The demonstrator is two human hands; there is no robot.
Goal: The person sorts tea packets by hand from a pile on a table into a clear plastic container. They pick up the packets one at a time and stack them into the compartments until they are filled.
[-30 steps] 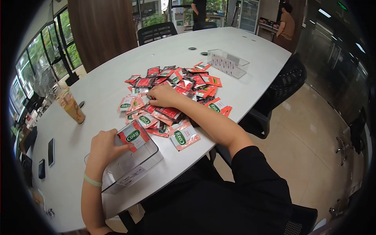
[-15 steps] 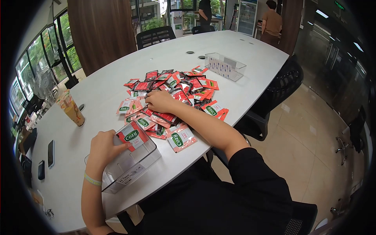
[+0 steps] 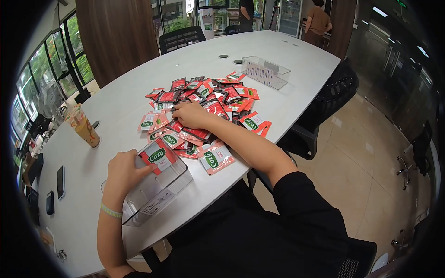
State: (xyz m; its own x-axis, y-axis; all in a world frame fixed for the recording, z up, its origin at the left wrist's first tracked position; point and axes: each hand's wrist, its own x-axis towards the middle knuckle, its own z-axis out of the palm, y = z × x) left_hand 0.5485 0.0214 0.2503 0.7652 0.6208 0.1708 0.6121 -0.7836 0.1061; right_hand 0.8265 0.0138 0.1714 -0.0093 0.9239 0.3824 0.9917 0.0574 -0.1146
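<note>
A heap of red, pink and black sachets (image 3: pixel 215 109) lies on the white table (image 3: pixel 120 106). My right hand (image 3: pixel 191 115) rests on the middle of the heap, its fingers bent down among the sachets; what they grip, if anything, is hidden. Near the table's front edge a clear plastic box (image 3: pixel 174 183) lies tilted. At its far end my left hand (image 3: pixel 123 173) pinches a pink Cozy sachet (image 3: pixel 158 156) with the thumb on its face. Another Cozy sachet (image 3: pixel 216 158) lies flat just right of the box.
A second clear box (image 3: pixel 265 73) stands behind the heap. On the left are a drink cup (image 3: pixel 84 127) and two phones (image 3: pixel 61 181) (image 3: pixel 50 202). Black chairs (image 3: pixel 324 104) border the table. Two people (image 3: pixel 318 23) (image 3: pixel 246 14) stand in the background.
The view has shifted slightly, so the table appears a little higher. Both hands stay in nearly the same places, the left still on the sachet at the box.
</note>
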